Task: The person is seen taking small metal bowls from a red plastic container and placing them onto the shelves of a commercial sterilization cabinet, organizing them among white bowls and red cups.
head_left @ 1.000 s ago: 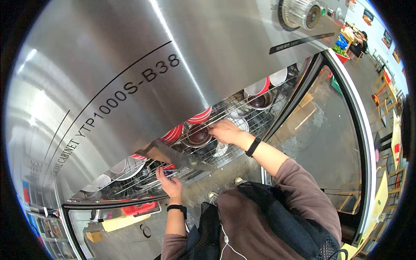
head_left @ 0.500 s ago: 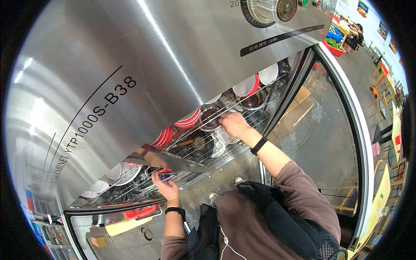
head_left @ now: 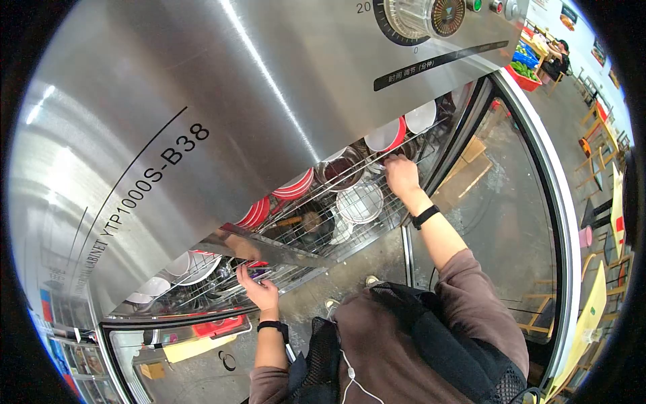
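I stand at a stainless steel cabinet marked YTP1000S-B38. My right hand reaches onto the upper wire rack, its fingers by the rack's wires beside a red and white bowl. A dark bowl sits to the left of that hand, apart from it. Red-rimmed plates stand further left. My left hand curls over the front edge of the lower wire rack, next to a small red thing. White bowls lie in that rack.
The cabinet's glass door stands open to the right. A timer dial is at the top. A round white dish lies below the upper rack. Wooden chairs and a yellow table stand at the far right, a person beyond.
My right hand has slid right along the upper rack, away from the dark bowl that it was touching. My left hand has stayed at the lower rack's edge.
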Tool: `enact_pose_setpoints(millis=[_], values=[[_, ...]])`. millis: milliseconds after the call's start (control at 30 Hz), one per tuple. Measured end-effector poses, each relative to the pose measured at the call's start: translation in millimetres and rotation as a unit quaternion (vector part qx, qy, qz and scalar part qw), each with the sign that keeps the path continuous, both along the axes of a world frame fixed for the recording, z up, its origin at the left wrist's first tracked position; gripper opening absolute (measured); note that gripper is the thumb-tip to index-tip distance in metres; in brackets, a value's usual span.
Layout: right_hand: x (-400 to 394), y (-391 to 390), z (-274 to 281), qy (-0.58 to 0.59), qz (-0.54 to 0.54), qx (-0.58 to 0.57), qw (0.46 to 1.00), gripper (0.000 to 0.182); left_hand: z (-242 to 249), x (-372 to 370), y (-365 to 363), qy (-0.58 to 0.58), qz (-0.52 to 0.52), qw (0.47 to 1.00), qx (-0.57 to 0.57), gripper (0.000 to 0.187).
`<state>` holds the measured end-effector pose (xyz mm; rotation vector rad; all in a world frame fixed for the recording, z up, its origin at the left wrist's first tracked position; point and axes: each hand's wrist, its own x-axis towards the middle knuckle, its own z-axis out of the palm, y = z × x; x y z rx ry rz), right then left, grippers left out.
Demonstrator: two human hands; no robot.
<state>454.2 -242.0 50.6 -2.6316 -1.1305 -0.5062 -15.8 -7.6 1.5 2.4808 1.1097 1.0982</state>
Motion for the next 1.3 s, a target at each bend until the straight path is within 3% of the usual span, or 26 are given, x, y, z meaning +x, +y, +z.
enact_pose_setpoints(millis=[167,333,533,767,900,933,1067,1300], values=[[-12.4,-11.3,17.7,0.002,0.051,0.109,0.993,0.008,2.6,1.1,-0.8,-0.004,-0.001,1.0,-0.005,0.079],[-28.5,-11.7,24.5,-0.051,0.122,0.162,0.978,0.017,-0.9,2.3,2.6,-0.008,0.004,1.0,-0.003,0.078],[-38.6,-0.3,44.4,-0.066,0.206,0.069,0.974,0.02,-2.1,-0.1,5.5,-0.015,-0.006,1.0,-0.019,0.076],[-49.7,29.1,46.1,-0.076,0.29,0.074,0.951,0.024,-2.1,-1.6,6.2,-0.019,-0.012,0.999,-0.027,0.075],[-55.7,46.0,37.5,-0.041,0.296,0.028,0.954,0.015,-2.8,-0.9,7.3,-0.022,-0.008,0.999,-0.023,0.076],[-58.9,50.1,35.0,-0.073,0.302,0.077,0.947,0.01,-2.6,-1.7,7.7,-0.014,-0.008,1.0,-0.012,0.076],[-64.8,58.7,28.5,-0.004,0.301,0.07,0.951,0.006,3.7,-1.1,5.2,-0.009,-0.008,1.0,-0.013,0.075],[-79.7,65.5,41.2,0.09,0.232,0.118,0.961,0.024,7.7,1.6,1.5,-0.011,0.003,0.999,-0.044,0.072]])
